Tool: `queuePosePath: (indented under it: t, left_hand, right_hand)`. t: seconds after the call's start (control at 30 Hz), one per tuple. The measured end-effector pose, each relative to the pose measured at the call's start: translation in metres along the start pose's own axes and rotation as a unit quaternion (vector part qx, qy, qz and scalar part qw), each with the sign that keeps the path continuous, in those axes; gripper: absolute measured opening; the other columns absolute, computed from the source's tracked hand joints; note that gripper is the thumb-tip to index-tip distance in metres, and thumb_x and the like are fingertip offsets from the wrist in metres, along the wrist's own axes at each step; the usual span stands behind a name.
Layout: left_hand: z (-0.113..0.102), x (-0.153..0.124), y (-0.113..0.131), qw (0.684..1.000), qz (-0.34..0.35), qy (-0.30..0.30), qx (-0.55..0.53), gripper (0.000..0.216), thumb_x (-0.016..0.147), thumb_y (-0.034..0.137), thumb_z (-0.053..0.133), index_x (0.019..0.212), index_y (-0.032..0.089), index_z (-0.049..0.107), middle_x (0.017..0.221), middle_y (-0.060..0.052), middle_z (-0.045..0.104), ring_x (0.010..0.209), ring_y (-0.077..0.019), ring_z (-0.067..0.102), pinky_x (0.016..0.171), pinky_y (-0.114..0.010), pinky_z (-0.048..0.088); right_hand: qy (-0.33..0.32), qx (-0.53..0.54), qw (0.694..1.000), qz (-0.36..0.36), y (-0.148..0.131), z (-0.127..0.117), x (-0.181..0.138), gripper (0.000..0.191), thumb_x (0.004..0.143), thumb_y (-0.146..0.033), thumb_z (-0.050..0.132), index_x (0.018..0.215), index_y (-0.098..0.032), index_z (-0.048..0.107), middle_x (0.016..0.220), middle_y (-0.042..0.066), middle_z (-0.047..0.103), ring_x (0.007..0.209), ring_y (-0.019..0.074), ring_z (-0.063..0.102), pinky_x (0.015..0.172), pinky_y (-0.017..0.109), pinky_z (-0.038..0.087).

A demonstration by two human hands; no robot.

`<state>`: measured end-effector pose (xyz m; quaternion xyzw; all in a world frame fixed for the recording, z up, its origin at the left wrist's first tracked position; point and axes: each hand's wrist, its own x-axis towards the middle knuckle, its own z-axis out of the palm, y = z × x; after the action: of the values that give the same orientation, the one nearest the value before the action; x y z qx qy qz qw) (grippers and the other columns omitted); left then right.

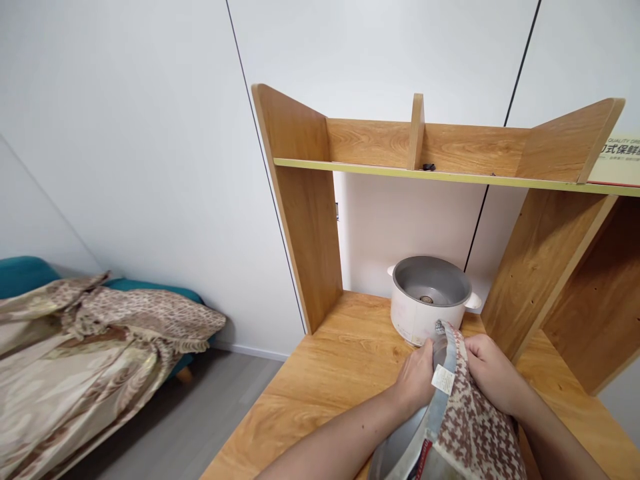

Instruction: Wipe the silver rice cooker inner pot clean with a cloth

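Just in front of the pot, my left hand (pixel 418 375) is closed on the grey-blue edge of a brown-and-white houndstooth cloth item (pixel 483 433). My right hand (pixel 493 370) grips its patterned side near the top, fingertips partly hidden by the fabric. A white label (pixel 443 379) hangs from the edge band, and a red tag (pixel 423 459) shows lower down. Below my left forearm, a pale lining or opening is partly visible; the lower part runs out of view. Behind my hands stands a white two-handled pot (pixel 425 317) without a lid, grey inside.
The pot rests on a wooden desk (pixel 320 400) under a wooden shelf (pixel 370 140). A small dark object (pixel 429 167) lies on that shelf. To the right is a printed box (pixel 623 157). On the left, a teal sofa (pixel 25 270) carries a patterned cover (pixel 100 373).
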<state>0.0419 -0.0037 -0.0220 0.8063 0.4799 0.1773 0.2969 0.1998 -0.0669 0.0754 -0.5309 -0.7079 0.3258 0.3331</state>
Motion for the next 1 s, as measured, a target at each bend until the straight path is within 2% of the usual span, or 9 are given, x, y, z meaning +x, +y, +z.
queuePosePath:
  t: [0.23, 0.47, 0.87, 1.0]
  left_hand:
    - [-0.006, -0.009, 0.006, 1.0, -0.001, 0.003, 0.005, 0.04, 0.093, 0.047, 0.056, 0.125, 0.024, 0.048, 0.126, -0.015, 0.074, 0.115, -0.0362, 0.072, 0.091, -0.041, 0.052]
    - [-0.002, -0.009, 0.003, 0.999, 0.029, 0.026, -0.016, 0.036, 0.096, 0.044, 0.052, 0.123, 0.021, 0.049, 0.124, -0.016, 0.075, 0.115, -0.0347, 0.073, 0.092, -0.04, 0.053]
    - [0.007, 0.0, -0.005, 0.999, 0.029, 0.026, 0.001, 0.035, 0.101, 0.049, 0.046, 0.12, 0.021, 0.052, 0.113, -0.014, 0.075, 0.105, -0.0346, 0.075, 0.084, -0.041, 0.054]
    - [0.009, 0.003, -0.008, 0.999, 0.042, 0.024, -0.013, 0.037, 0.097, 0.047, 0.054, 0.123, 0.022, 0.052, 0.114, -0.013, 0.074, 0.108, -0.0349, 0.073, 0.088, -0.042, 0.054]
  right_hand:
    - [-0.001, 0.002, 1.0, 0.008, -0.001, 0.0, 0.001, 0.043, 0.092, -0.053, 0.048, 0.061, -0.024, 0.041, 0.065, -0.001, 0.042, 0.068, 0.0189, 0.039, 0.06, 0.032, 0.036]
    - [0.002, -0.005, 1.0, 0.008, 0.002, 0.001, 0.004, 0.046, 0.091, -0.057, 0.048, 0.06, -0.023, 0.047, 0.061, 0.0, 0.049, 0.071, 0.0223, 0.047, 0.061, 0.032, 0.041]
    - [0.016, -0.063, 0.998, 0.005, -0.003, 0.002, -0.001, 0.039, 0.092, -0.05, 0.044, 0.063, -0.024, 0.042, 0.072, 0.002, 0.06, 0.074, 0.0231, 0.051, 0.065, 0.034, 0.042]
    - [0.027, -0.098, 0.995, 0.001, -0.005, 0.003, -0.005, 0.037, 0.093, -0.048, 0.041, 0.064, -0.025, 0.039, 0.074, 0.003, 0.063, 0.072, 0.0226, 0.053, 0.063, 0.033, 0.04]
